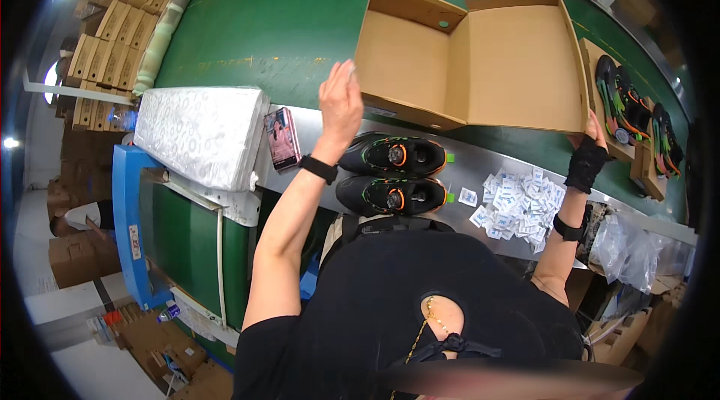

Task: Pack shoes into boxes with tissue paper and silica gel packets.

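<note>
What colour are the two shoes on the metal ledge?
The two shoes are black with orange and green accents, shown best in the head view.

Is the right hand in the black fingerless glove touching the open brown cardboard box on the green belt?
Touching. The head view shows the gloved right hand with its fingertips on the near right corner of the open brown cardboard box, with no gap visible between them.
</note>
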Action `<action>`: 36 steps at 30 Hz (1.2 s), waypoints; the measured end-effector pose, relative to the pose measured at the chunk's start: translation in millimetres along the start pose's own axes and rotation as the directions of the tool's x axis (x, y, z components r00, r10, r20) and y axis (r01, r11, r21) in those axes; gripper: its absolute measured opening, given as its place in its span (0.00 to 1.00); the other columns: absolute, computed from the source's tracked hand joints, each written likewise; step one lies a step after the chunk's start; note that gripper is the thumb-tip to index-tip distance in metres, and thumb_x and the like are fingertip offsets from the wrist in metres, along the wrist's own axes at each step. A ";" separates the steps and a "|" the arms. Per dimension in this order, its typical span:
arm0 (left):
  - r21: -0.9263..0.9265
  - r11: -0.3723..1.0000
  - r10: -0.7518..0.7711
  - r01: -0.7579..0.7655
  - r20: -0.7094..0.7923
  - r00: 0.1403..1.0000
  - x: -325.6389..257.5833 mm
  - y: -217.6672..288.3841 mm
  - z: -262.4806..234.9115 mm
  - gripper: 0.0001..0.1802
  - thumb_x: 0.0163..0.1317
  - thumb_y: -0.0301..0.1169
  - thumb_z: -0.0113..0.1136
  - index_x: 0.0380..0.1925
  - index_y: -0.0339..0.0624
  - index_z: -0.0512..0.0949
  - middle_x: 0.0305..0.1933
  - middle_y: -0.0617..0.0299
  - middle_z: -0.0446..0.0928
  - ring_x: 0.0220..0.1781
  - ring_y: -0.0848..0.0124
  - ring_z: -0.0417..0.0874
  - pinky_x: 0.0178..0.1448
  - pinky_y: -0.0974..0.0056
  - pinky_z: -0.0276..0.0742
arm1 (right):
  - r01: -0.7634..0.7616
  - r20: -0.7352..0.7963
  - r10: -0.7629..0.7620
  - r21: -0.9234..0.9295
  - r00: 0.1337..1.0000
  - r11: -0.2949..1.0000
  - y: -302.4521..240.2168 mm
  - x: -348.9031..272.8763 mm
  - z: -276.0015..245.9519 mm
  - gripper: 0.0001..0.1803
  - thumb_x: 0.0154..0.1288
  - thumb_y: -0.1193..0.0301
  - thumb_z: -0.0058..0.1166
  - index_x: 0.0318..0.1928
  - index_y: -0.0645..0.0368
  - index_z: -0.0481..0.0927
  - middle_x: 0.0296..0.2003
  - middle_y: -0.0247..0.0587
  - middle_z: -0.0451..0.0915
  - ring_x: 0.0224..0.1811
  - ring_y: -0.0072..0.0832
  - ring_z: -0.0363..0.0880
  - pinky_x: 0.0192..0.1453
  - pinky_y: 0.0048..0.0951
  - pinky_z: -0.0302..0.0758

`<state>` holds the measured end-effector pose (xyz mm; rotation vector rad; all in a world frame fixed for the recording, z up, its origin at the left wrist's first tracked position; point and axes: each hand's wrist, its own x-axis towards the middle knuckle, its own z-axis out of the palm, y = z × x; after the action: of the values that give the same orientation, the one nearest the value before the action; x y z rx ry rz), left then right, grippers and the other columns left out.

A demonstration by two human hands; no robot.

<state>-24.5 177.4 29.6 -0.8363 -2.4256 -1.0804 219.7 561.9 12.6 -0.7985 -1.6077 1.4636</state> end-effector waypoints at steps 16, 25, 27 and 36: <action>0.412 0.910 -0.192 -0.044 0.512 0.837 -34.6 -50.1 32.0 0.27 0.61 0.49 0.40 0.51 0.42 0.68 0.62 0.44 0.55 0.68 0.47 0.42 0.56 0.28 0.43 | 0.263 -0.021 -0.388 -0.702 0.921 0.662 88.5 -49.2 -25.7 0.19 0.61 0.63 0.48 0.45 0.65 0.74 0.43 0.46 0.75 0.45 0.33 0.71 0.54 0.31 0.64; 0.395 0.901 -0.196 0.181 -0.002 0.981 -64.6 -204.3 -106.4 0.13 0.57 0.26 0.40 0.37 0.28 0.69 0.44 0.41 0.69 0.52 0.48 0.67 0.60 0.54 0.59 | 0.284 0.033 -0.535 -0.874 0.844 0.394 21.7 -83.5 -41.4 0.22 0.63 0.56 0.43 0.45 0.61 0.76 0.51 0.53 0.68 0.55 0.40 0.64 0.59 0.35 0.59; 0.680 0.691 -0.191 0.245 -0.155 0.969 -116.6 -312.9 -151.5 0.09 0.41 0.20 0.46 0.24 0.28 0.73 0.30 0.42 0.73 0.43 0.48 0.71 0.54 0.51 0.64 | 0.327 0.072 -0.530 -0.854 0.845 0.405 25.7 -83.2 -24.0 0.21 0.63 0.57 0.44 0.45 0.61 0.76 0.51 0.53 0.68 0.55 0.40 0.64 0.59 0.35 0.59; 0.681 0.570 -0.692 0.459 0.097 0.716 -116.4 -278.8 -212.4 0.38 0.54 0.59 0.45 0.62 0.55 0.54 0.68 0.45 0.39 0.69 0.50 0.37 0.60 0.31 0.37 | 0.491 0.283 -0.508 -0.801 0.814 0.342 13.3 -91.9 29.2 0.15 0.60 0.66 0.49 0.44 0.61 0.75 0.50 0.52 0.69 0.53 0.40 0.67 0.57 0.34 0.62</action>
<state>-98.2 -176.0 -48.4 0.0534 -3.1965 -0.1905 237.3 470.0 -14.0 -0.6830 -2.3107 0.1038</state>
